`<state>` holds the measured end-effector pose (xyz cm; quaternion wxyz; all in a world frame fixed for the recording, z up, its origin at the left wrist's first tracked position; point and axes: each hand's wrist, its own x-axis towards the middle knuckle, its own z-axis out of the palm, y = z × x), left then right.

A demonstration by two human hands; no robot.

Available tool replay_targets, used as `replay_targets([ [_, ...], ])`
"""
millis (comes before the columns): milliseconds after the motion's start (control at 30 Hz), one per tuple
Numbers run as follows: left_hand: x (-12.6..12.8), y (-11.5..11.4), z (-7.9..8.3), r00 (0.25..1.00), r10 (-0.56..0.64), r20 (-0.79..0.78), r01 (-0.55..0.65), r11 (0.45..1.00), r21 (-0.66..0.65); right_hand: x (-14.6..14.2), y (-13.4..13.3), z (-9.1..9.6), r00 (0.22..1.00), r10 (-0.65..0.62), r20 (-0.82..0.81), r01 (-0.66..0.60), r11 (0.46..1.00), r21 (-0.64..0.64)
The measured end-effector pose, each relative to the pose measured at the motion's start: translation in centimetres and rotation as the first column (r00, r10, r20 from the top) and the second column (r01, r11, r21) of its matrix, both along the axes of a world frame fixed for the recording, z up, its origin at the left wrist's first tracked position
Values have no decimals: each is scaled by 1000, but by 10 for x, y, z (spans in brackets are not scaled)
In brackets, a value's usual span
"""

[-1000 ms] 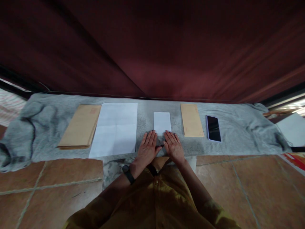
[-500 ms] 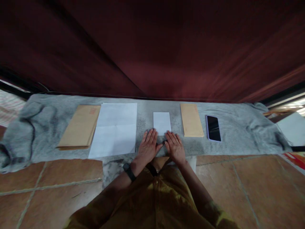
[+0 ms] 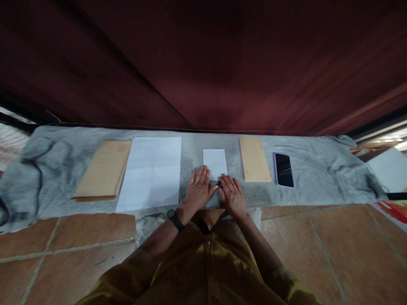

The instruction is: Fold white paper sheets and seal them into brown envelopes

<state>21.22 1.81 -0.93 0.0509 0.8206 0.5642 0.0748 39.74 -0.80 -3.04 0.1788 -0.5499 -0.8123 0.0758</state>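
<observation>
A dark red curtain (image 3: 203, 76) fills the top of the frame, above a grey cloth (image 3: 321, 173) running across the middle. Large white sheets (image 3: 155, 165) lie left of centre. Just beside them, further left, is a pile of brown envelopes (image 3: 102, 169); right of centre lies a smaller brown envelope (image 3: 255, 160). Whether any envelope holds something cannot be told. At lower centre, the left hand (image 3: 197, 190) and right hand (image 3: 233, 195) rest palms down, fingers straight and grasping nothing, fingertips over the lower corners of the small white paper (image 3: 215, 161) in mid-frame. Light, even pressure from both hands should keep it square; pushing harder on one side could skew or crease it. A phone (image 3: 284, 170) lies further right.
</observation>
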Motion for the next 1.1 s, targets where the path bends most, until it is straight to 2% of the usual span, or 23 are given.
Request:
replay_targets([
  [333,0,21,-4,999,28,36,-28,1000,-7,0,1,0,1000,-5,-27,5,1000,-22],
  [633,-5,46,-3,1000,18,13,-18,1000,-5,-2,6,-5,992,-108,-60,109,994,10],
  [900,8,38,-9,998,-20,59,20,1000,12,-8,23,-4,995,-90,-35,90,996,3],
  [1100,4,30,-11,997,-17,77,16,1000,2,-11,41,-7,971,-231,-62,232,973,3],
])
